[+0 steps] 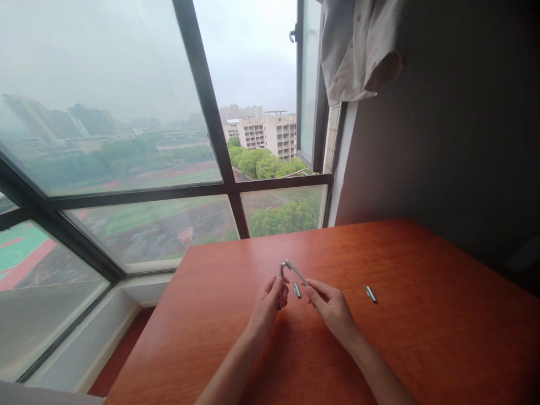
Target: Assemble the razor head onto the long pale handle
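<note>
Forearms enter from the bottom edge, both bare, and meet over the large reddish-brown wooden table (422, 337) that fills the lower part of the view. Behind it stands a tall dark-framed window (211, 124), with a pale cloth garment (358, 50) hanging at the upper right.

Left hand (270, 301): closed around the lower end of a small grey metal hinged tool (288, 266), held just above the tabletop. Right hand (331, 304): fingertips pinched on the tip of the tool's other, slanting arm. The joint sits between the hands, raised.

Assessment: the work calls for a firm left-hand anchor and a light, steady right-hand pinch, keeping the joint over the table so nothing drops off the edge.

Two short teal cylinders lie on the wood, one (297, 290) between the hands, one (370, 293) well to the right.

Containers: none in view.
</note>
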Tool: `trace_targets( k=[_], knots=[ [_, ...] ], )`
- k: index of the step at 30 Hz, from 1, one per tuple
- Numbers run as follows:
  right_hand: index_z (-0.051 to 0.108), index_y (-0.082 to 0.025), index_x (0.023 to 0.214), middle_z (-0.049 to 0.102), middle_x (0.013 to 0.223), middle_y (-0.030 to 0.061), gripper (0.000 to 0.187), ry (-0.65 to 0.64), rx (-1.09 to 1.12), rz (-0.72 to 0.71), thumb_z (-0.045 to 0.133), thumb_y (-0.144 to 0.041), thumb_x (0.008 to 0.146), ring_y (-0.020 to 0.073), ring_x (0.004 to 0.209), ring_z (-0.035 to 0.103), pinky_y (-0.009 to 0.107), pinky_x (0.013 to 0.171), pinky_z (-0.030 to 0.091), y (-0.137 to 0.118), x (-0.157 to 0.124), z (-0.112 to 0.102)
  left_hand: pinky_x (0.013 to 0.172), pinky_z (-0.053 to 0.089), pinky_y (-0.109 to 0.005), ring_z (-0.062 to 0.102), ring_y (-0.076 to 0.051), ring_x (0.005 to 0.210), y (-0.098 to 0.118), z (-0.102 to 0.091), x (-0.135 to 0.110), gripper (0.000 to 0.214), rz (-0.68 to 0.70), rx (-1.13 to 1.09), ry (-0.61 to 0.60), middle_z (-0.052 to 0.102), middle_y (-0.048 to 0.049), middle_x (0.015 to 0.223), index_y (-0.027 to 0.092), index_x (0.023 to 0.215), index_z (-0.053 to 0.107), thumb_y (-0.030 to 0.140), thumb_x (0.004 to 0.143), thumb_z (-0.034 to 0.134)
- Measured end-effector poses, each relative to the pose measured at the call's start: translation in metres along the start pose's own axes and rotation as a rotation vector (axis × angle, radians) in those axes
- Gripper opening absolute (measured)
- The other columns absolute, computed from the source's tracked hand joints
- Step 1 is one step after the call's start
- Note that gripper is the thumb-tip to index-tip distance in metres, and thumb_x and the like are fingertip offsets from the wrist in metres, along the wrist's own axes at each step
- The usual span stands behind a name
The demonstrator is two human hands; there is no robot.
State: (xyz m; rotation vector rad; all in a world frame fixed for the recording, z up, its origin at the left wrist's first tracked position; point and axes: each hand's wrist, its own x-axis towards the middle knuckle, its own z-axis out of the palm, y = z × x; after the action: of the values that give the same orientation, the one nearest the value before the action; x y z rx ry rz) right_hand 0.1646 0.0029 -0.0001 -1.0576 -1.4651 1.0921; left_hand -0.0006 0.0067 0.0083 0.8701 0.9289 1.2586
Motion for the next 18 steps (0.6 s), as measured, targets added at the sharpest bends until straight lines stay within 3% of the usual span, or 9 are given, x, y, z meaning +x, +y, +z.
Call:
trace_targets(
  k=[7,18],
  knots=[
    [0.071,-0.011,0.092,0.054,0.064,0.0022,0.043,-0.036,-0.002,-0.005,0.052,-0.049,0.086,0.0128,0.058,0.049,0.021,0.05,0.037,-0.0031,-0.0006,-0.0004,0.048,0.024,-0.021,0.034,-0.007,0.048,-0.0004,-0.0004,0.0001,0.038,0.018,0.011,0.0,0.044,0.0046,0.056,0.015,0.083,0.057,0.053,0.076,0.063],
    [0.071,-0.01,0.102,0.057,0.065,0.0039,0.049,0.069,-0.025,0.001,0.053,-0.052,0.085,0.014,0.056,0.05,0.02,0.045,0.036,-0.0059,0.0007,-0.0002,0.049,0.023,-0.021,0.034,-0.007,0.048,0.0068,0.0064,-0.0045,0.04,-0.019,-0.04,-0.018,0.044,0.0043,0.055,0.015,0.08,0.057,0.054,0.073,0.066]
  ],
)
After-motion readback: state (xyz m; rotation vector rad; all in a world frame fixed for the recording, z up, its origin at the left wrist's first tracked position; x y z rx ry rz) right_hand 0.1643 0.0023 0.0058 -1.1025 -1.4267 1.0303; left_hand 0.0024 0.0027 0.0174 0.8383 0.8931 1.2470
